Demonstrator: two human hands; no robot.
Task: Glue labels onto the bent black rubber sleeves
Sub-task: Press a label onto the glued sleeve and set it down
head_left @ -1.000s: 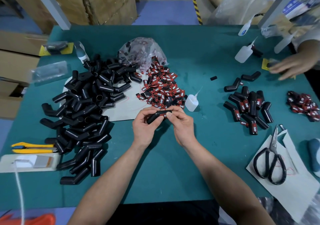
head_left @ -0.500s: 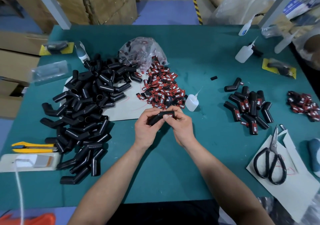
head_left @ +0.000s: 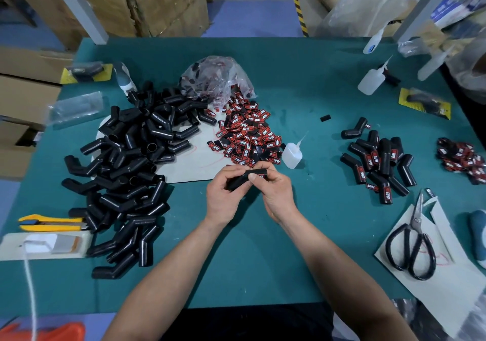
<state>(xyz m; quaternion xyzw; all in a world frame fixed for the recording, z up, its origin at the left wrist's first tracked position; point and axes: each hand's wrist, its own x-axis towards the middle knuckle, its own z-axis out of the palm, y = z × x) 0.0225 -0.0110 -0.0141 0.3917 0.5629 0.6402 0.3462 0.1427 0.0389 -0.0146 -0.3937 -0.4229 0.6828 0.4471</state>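
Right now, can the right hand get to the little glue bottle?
Probably yes: the glue bottle stands just beyond the right hand, nothing between them, though that hand is busy holding the sleeve.

The table point(head_left: 289, 99) has a teal cover, matt and without shine. The pile of sleeves point(head_left: 126, 162) is black rubber, smooth, with a soft gloss along the curves. The single sleeve point(head_left: 243, 180) shows the same smooth black rubber. The labels point(head_left: 249, 135) are red and black with a slight gloss; I cannot tell their material. The glue bottle point(head_left: 291, 155) is milky, half-clear plastic. The bag point(head_left: 215, 80) is thin clear plastic, wrinkled and shiny. The scissors point(head_left: 411, 246) have grey metal blades and glossy black handles, and they lie on white matt paper point(head_left: 447, 275). The boxes point(head_left: 163, 1) are brown matt cardboard.
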